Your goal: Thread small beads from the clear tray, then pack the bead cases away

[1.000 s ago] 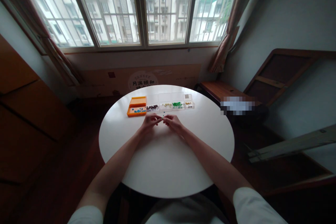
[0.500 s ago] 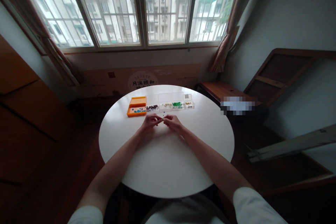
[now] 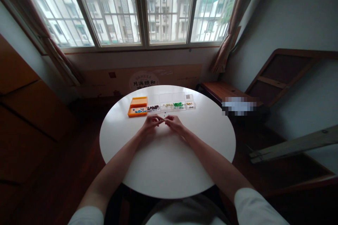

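Observation:
My left hand and my right hand meet fingertip to fingertip over the round white table, both pinched closed around something tiny that I cannot make out. A few small beads lie on the table just beyond the fingertips. Behind them stands an open orange box holding blue beads, and beside it a row of clear boxes with dark, yellowish and green beads.
A window with bars fills the far wall, with a cardboard sheet leaning below it. A wooden bench and a leaning wooden frame stand to the right. Brown cabinets line the left.

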The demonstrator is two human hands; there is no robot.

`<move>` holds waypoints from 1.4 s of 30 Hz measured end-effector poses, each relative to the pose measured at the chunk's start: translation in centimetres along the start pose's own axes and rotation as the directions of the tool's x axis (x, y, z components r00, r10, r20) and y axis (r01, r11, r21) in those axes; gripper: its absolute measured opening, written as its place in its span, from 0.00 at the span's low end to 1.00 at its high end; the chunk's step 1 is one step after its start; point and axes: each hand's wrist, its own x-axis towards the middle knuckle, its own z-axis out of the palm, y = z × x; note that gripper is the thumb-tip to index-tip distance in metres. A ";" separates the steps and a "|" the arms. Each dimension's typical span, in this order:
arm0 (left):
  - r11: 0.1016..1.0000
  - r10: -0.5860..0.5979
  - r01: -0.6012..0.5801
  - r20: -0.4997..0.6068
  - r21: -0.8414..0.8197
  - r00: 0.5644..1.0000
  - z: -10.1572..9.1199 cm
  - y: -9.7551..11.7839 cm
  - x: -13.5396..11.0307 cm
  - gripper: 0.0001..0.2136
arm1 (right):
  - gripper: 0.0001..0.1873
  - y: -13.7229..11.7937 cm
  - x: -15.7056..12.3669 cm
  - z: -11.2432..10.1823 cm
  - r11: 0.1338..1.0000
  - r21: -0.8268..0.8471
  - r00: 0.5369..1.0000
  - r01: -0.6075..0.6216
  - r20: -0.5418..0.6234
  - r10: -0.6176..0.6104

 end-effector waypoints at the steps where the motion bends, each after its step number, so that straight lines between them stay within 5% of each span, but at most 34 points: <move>1: 1.000 -0.003 0.003 0.001 0.003 1.000 0.0 0.1 0.0 0.14 | 0.11 0.1 0.0 0.0 1.000 0.001 1.000 0.002 -0.002 -0.002; 8: 0.999 -0.037 0.037 -0.008 0.031 0.999 -0.1 0.0 0.1 0.16 | 0.13 0.8 0.4 0.0 1.000 0.019 0.999 0.023 -0.034 -0.022; 13: 0.996 -0.090 0.091 -0.038 0.025 0.995 -0.2 -0.1 0.1 0.16 | 0.15 1.1 1.2 -1.3 0.989 0.139 0.971 0.040 -0.240 -0.006; 19: 0.988 -0.146 0.149 -0.056 0.046 0.988 -0.2 0.3 0.0 0.17 | 0.13 0.7 4.4 -5.4 0.985 0.167 0.805 0.048 -0.590 0.060; 24: 0.984 -0.168 0.170 -0.050 0.052 0.985 -0.2 0.5 -0.1 0.16 | 0.09 0.1 7.1 -9.5 0.988 -0.131 0.703 -0.081 -0.710 -0.036; 27: 0.982 -0.179 0.181 -0.048 0.056 0.983 -0.2 0.5 -0.2 0.17 | 0.12 0.2 7.8 -11.0 0.953 -0.253 0.720 -0.166 -0.691 -0.058; 30: 0.982 -0.178 0.180 -0.041 0.058 0.983 -0.2 0.5 -0.1 0.17 | 0.13 0.5 7.6 -10.8 0.917 -0.366 0.798 -0.159 -0.595 -0.100; 33: 0.980 -0.185 0.187 -0.039 0.060 0.982 -0.1 0.5 -0.1 0.17 | 0.10 0.6 6.5 -9.2 0.859 -0.506 0.934 -0.073 -0.336 -0.119; 35: 0.978 -0.195 0.197 -0.037 0.060 0.980 -0.1 0.5 -0.1 0.17 | 0.09 0.5 5.7 -7.9 0.817 -0.577 0.980 -0.011 -0.167 -0.105; 42: 0.982 -0.178 0.180 -0.035 0.063 0.983 -0.1 0.6 -0.1 0.17 | 0.13 1.1 4.3 -6.1 0.693 -0.707 0.984 0.140 0.024 -0.174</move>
